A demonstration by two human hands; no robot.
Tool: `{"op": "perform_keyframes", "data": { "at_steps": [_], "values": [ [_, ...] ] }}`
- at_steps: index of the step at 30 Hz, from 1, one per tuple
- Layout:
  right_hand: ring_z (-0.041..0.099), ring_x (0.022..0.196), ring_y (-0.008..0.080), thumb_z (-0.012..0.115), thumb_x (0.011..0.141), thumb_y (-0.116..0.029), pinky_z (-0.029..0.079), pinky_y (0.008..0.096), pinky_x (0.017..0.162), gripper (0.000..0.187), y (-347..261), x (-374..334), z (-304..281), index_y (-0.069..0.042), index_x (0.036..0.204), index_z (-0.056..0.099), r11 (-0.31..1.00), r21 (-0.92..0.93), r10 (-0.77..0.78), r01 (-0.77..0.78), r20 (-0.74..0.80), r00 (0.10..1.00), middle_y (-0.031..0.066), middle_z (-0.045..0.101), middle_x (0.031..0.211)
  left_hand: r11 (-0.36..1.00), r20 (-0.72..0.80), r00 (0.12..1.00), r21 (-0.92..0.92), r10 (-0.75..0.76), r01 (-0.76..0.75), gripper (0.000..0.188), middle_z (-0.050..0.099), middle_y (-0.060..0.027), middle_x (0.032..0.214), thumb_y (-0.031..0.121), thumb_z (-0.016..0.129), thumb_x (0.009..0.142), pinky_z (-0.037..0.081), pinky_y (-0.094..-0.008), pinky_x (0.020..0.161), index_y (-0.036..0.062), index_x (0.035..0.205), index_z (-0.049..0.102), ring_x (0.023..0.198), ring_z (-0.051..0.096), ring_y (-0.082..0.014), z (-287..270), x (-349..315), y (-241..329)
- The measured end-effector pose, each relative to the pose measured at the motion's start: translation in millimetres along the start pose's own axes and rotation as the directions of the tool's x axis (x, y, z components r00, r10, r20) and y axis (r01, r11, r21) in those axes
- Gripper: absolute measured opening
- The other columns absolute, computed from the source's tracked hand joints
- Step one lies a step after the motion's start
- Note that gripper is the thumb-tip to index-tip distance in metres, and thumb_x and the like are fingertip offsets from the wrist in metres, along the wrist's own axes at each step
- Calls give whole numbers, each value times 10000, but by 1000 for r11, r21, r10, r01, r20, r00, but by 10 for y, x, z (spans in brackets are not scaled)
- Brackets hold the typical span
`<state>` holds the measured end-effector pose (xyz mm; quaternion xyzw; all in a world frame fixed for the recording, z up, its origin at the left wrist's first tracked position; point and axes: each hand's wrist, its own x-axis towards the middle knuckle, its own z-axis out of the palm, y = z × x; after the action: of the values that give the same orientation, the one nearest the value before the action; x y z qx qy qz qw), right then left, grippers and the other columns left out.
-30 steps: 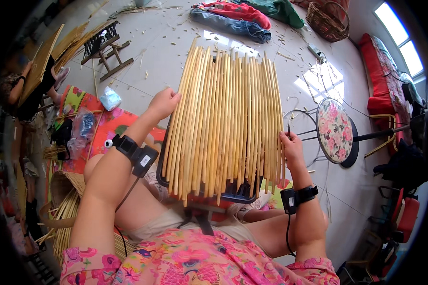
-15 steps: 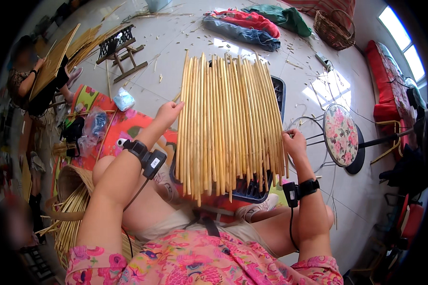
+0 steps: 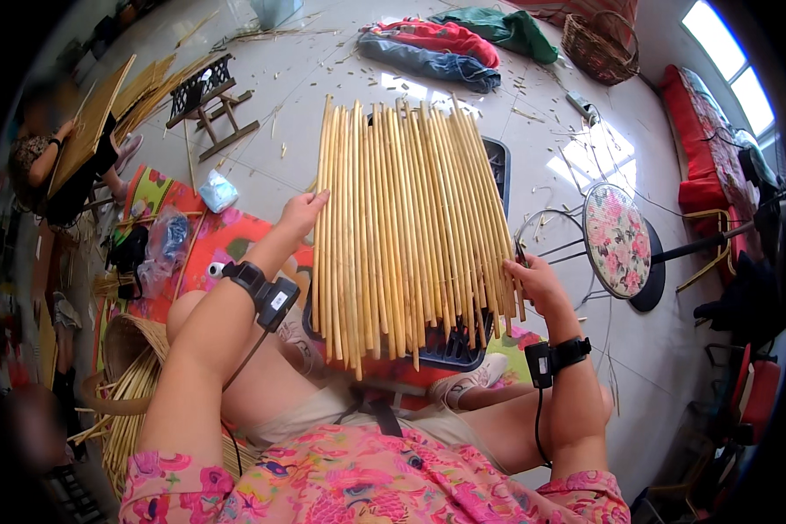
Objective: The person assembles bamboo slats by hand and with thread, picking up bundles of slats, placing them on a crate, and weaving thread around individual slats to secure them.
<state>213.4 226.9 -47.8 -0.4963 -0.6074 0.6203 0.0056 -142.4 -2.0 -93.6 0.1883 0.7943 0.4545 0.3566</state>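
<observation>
Pale tile covers the floor (image 3: 275, 196), scattered on the far side with short bits of stalk, and a red floral mat (image 3: 236, 229) lies over it on the left. Beyond the mat, at far left, stands a dark folding stool (image 3: 210, 113), and further left another person (image 3: 39, 162) sits with a wooden board (image 3: 96, 122). Folded clothes (image 3: 428, 61) in blue, red and green lie at the far side; a wicker basket (image 3: 600, 48) is to their right, near a bright window (image 3: 734, 65). On the right a round stool (image 3: 617, 240) shows its flowered seat. Near left, a woven basket (image 3: 131, 341) holds loose stalks (image 3: 135, 415).

In the middle, before the seated wearer, a row of straw-coloured stalks (image 3: 402, 231) lies side by side over a dark tray (image 3: 499, 166), whose rim shows past it on the right and near sides. The near ends are uneven. The left hand (image 3: 305, 215) pinches the row's left edge, thumb and fingers together. The right hand (image 3: 538, 281) is curled at the right edge, fingertips touching the outer stalks, and grips a small dark item (image 3: 521, 254) too small to identify.
</observation>
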Motion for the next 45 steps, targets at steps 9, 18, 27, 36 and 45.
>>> {"op": "perform_keyframes", "data": {
  "at_steps": [9, 18, 27, 36, 45],
  "values": [
    [556, 681, 87, 584, 850, -161, 457, 234, 617, 165, -160, -28, 17, -45, 966, 572, 953, 261, -167, 150, 40, 985, 9, 594, 804, 837, 17, 999, -547, 32, -17, 324, 623, -29, 767, 300, 465, 912, 473, -247, 573, -1, 959, 578, 639, 594, -109, -115, -267, 329],
    [595, 852, 340, 634, 746, -309, 463, 411, 733, 366, -207, 3, 133, -16, 960, 585, 664, -746, -346, 39, -260, 902, 179, 627, 868, 908, 105, 939, -241, -326, 343, 315, 352, 72, 544, 419, 576, 830, 144, -198, 347, 133, 721, 502, 369, 238, -33, -126, -672, -161],
    [580, 741, 140, 644, 786, -154, 460, 258, 649, 229, -406, -201, 395, -24, 967, 587, 869, -283, -462, 406, -169, 871, 54, 607, 794, 983, -271, 959, -138, 78, -119, 406, 384, 45, 622, 370, 521, 863, 300, -194, 461, 54, 1104, 440, 501, 352, -60, -117, -726, 343],
    [584, 697, 70, 583, 851, -96, 469, 197, 625, 154, -316, -1136, 1649, 19, 951, 565, 833, 520, -340, 191, 208, 917, 32, 616, 769, 808, 702, 712, -435, 27, 398, 616, 487, 28, 844, 554, 221, 915, 249, -178, 481, 123, 1354, 186, 570, 310, -47, 653, -1774, 644],
    [587, 665, 94, 578, 848, -80, 474, 205, 636, 92, -188, -911, 1528, -7, 899, 556, 854, 206, -516, 478, 207, 831, 59, 626, 805, 863, 696, 718, -362, -1, 352, 666, 405, 29, 807, 555, 197, 917, 291, -183, 533, 78, 1380, 148, 621, 319, -62, 716, -1722, 596]
  ]
}}
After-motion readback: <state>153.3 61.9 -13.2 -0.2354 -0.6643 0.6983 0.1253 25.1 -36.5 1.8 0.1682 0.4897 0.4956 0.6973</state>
